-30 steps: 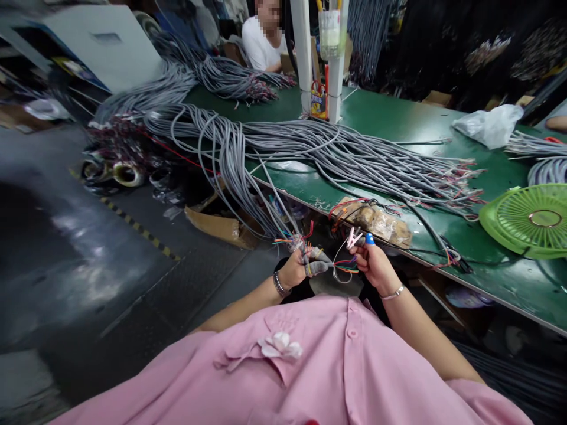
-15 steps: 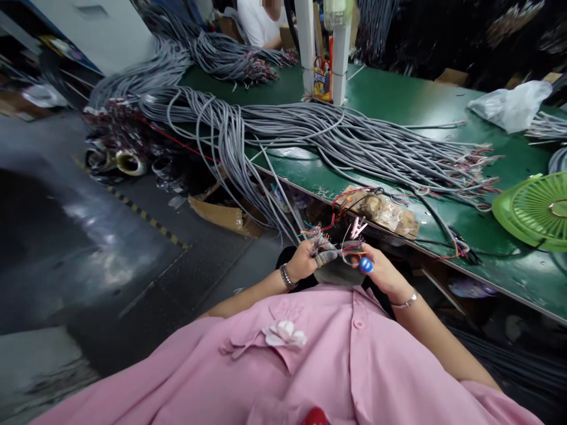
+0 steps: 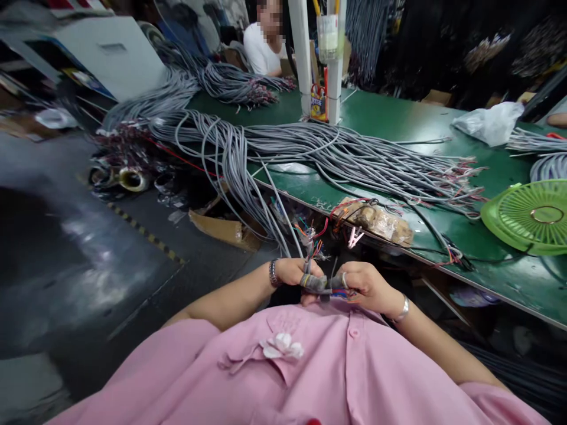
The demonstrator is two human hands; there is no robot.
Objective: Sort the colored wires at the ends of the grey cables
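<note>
My left hand (image 3: pixel 297 273), with grey cots on its fingertips, is closed around a grey cable end (image 3: pixel 310 245) whose stripped coloured wires fan out above the fist. My right hand (image 3: pixel 367 283) is closed too, pinching thin coloured wires (image 3: pixel 339 288) that run across to the left fingers. Both hands meet just in front of my pink shirt, below the table edge. A pink clip (image 3: pixel 354 236) hangs just above them.
A green table (image 3: pixel 398 118) carries a long heap of grey cables (image 3: pixel 336 153) that droop over its left edge. A green fan guard (image 3: pixel 529 215), a taped brown block (image 3: pixel 376 217), a white bag (image 3: pixel 489 123) and two white posts (image 3: pixel 301 59) stand there. Another person sits at the far end.
Both hands have dropped lower and closer to my body. The right hand has turned palm down, so its blue fingertip cover no longer shows. The hands have drawn together.
</note>
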